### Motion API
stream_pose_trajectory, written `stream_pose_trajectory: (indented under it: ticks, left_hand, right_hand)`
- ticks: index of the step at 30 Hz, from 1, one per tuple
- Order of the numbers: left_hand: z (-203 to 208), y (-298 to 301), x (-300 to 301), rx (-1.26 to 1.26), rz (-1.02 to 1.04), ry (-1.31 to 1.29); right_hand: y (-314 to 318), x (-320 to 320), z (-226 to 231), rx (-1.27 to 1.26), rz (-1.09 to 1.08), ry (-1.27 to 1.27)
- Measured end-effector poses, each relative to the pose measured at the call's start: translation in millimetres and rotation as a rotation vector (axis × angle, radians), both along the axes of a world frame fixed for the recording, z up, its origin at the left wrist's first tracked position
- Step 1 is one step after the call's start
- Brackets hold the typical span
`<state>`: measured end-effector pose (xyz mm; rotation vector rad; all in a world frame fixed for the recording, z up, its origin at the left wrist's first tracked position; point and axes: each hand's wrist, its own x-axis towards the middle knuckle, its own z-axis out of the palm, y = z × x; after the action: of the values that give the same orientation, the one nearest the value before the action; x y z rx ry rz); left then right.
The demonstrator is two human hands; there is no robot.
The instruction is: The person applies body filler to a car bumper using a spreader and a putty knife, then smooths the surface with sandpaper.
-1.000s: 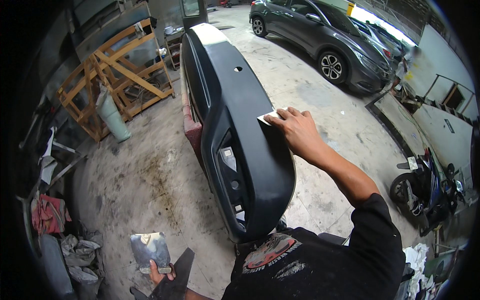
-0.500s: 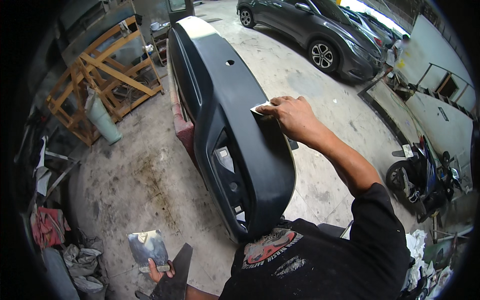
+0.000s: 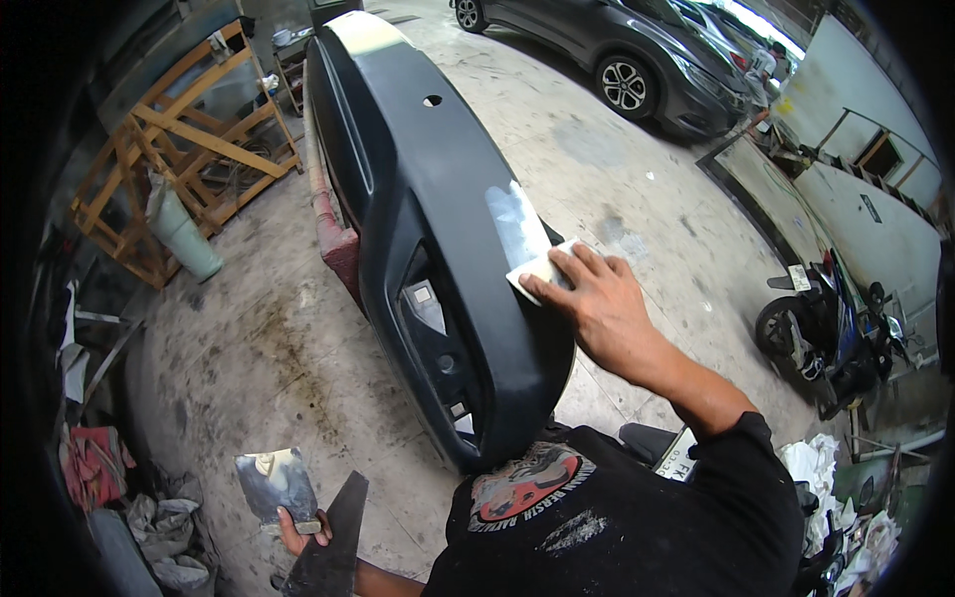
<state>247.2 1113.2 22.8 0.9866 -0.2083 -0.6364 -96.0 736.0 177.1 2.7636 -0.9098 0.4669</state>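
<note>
A dark grey car bumper (image 3: 453,164) stands on end before me, lengthwise, with a cream patch (image 3: 363,33) at its far end. My right hand (image 3: 605,310) pinches a pale flat putty spreader (image 3: 533,273) and presses its edge to the bumper's right face. Just beyond the spreader lies a thin, whitish smear of putty (image 3: 513,221). Low on the left, my left hand (image 3: 298,529) grips a stained putty board (image 3: 281,495) by its near edge. A lump of cream putty (image 3: 267,464) sits on the board's far part. A dark pointed flap (image 3: 333,537) partly covers my left wrist.
A reddish padded stand (image 3: 340,254) touches the bumper's left side. Wooden frames (image 3: 204,129) and a pale green cylinder (image 3: 179,231) are at the far left. A grey car (image 3: 637,60) is parked beyond, with a motorcycle (image 3: 821,328) at right and another person (image 3: 764,72) far off.
My right hand has drawn the spreader toward me along the bumper, and a whitish putty streak now shows behind it. My left hand still holds the board. The view has shifted slightly.
</note>
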Motion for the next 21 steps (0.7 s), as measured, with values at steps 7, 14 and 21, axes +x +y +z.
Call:
stream_pose_trajectory:
  ticks: [7,14,21]
  left_hand:
    - [1.9,-14.7,10.1,0.076,-0.236,-0.016]
    - [1.6,-18.4,9.7,0.08,-0.303,0.01]
    - [-18.2,-7.7,16.1,0.023,-0.175,-0.004]
  right_hand:
    - [35.2,-30.9,-32.8,0.091,0.012,-0.009]
    - [55.0,-45.4,-47.7,0.185,0.015,-0.027]
    - [-1.1,-50.7,-4.8,0.091,0.094,-0.316]
